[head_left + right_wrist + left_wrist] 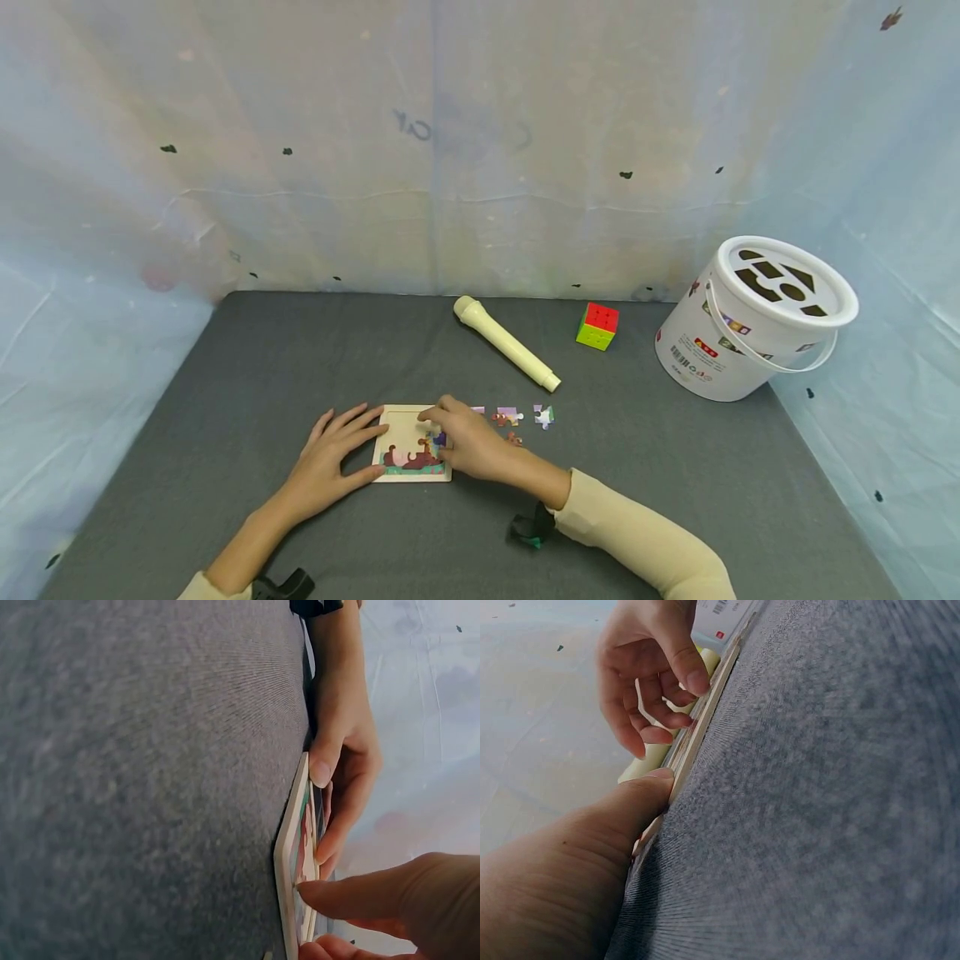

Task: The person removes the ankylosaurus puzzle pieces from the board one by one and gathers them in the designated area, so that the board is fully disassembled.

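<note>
A wooden jigsaw puzzle board (405,477) lies flat on the table, its lower and right parts filled with coloured pieces and its upper left bare wood. My left hand (324,467) rests on the board's left edge, fingers spread and the thumb near the lower corner. Over the right side of the board is my right hand (474,442), fingers loosely bent, covering part of the picture. Between its thumb and fingers no piece shows in the left wrist view. The right thumb (337,896) touches or nearly touches the picture in the right wrist view.
Loose puzzle pieces (543,416) lie right of the board, partly behind the right hand. Beyond them are a cream microphone-shaped stick (510,346) and a red and green puzzle cube (597,326). A white lidded bucket (750,325) with shaped holes stands at the right.
</note>
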The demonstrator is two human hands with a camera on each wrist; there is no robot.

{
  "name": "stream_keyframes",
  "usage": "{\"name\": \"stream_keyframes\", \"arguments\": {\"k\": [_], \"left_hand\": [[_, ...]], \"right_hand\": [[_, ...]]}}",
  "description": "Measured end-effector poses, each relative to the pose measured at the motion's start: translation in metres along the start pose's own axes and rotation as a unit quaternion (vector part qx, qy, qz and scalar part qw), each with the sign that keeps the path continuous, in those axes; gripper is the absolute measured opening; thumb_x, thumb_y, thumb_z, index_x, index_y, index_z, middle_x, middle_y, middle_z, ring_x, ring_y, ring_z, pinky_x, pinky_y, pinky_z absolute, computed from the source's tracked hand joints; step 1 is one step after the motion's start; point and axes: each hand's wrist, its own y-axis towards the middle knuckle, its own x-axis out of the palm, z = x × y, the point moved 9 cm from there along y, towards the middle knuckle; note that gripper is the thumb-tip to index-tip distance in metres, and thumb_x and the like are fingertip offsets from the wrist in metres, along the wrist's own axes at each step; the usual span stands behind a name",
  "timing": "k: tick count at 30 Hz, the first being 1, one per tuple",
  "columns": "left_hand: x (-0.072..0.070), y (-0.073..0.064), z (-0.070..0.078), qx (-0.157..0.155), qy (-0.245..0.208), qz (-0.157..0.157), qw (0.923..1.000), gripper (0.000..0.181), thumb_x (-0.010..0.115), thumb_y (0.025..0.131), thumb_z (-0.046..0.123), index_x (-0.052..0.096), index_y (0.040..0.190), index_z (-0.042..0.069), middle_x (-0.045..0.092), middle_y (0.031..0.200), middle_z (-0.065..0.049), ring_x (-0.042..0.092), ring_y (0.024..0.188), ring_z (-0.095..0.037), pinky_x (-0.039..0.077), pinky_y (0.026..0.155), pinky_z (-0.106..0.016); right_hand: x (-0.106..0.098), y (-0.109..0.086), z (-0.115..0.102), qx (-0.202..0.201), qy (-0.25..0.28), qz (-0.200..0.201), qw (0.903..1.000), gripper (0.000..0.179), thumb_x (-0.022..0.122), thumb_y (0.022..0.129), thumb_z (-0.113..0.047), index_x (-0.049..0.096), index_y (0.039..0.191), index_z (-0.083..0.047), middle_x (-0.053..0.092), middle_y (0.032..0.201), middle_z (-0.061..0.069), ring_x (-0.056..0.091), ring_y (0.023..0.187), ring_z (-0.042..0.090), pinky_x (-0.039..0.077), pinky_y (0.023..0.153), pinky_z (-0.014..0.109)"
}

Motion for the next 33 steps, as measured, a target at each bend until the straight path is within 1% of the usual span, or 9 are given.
{"name": "stream_keyframes", "arguments": {"k": [4,8,13,18,27,33], "left_hand": [[0.0001,-0.0001,-0.0003,0.001,0.000,0.000,1.0000,0.060,0.079,0.084,0.042,0.064,0.136,0.016,0.048,0.151,-0.009,0.035,0.141,-0.037,0.014,0.109,-0.069],[0.0001,-0.0003,0.0000,0.002,0.002,0.001,1.0000,0.060,0.079,0.084,0.042,0.064,0.135,0.017,0.048,0.151,-0.009,0.036,0.141,-0.036,0.014,0.109,-0.069],[-0.0002,-0.0006,0.0008,0.006,0.004,0.004,1.0000,0.059,0.079,0.083,0.041,0.064,0.135,0.016,0.049,0.150,-0.009,0.036,0.140,-0.037,0.014,0.109,-0.069],[-0.0005,-0.0004,0.0015,0.008,0.003,0.007,0.9999,0.059,0.080,0.083,0.040,0.064,0.135,0.015,0.049,0.150,-0.010,0.037,0.140,-0.037,0.014,0.109,-0.069],[-0.0003,-0.0003,0.0005,0.009,0.003,0.009,0.9999,0.059,0.080,0.083,0.041,0.064,0.135,0.016,0.049,0.150,-0.010,0.037,0.140,-0.037,0.014,0.110,-0.068],[0.0002,-0.0004,0.0000,0.008,0.004,0.008,0.9999,0.060,0.080,0.083,0.041,0.064,0.135,0.016,0.049,0.150,-0.010,0.037,0.140,-0.037,0.014,0.110,-0.069]], "right_hand": [[0.0018,0.0009,-0.0024,0.000,-0.016,-0.003,0.9999,0.043,0.077,0.086,-0.001,0.063,0.128,-0.002,0.055,0.108,0.008,0.050,0.086,0.013,0.045,0.072,0.019],[0.0038,0.0018,-0.0027,0.011,-0.021,-0.012,0.9997,0.043,0.076,0.086,0.002,0.064,0.127,-0.004,0.055,0.109,0.006,0.051,0.090,0.014,0.045,0.073,0.018],[0.0065,0.0026,-0.0013,0.022,-0.017,-0.020,0.9994,0.042,0.074,0.086,0.004,0.066,0.126,-0.006,0.054,0.108,0.005,0.048,0.092,0.014,0.044,0.074,0.018],[0.0068,0.0025,-0.0006,0.024,-0.015,-0.022,0.9994,0.041,0.074,0.086,0.005,0.067,0.125,-0.007,0.054,0.108,0.005,0.046,0.091,0.014,0.043,0.074,0.019],[0.0059,0.0011,-0.0032,0.008,-0.017,-0.018,0.9997,0.038,0.074,0.086,0.005,0.068,0.123,-0.007,0.055,0.107,0.006,0.045,0.092,0.015,0.041,0.073,0.018],[0.0075,0.0023,-0.0035,0.003,-0.027,-0.026,0.9993,0.040,0.073,0.086,0.005,0.070,0.123,-0.008,0.055,0.105,0.004,0.042,0.089,0.013,0.038,0.070,0.017]]}}
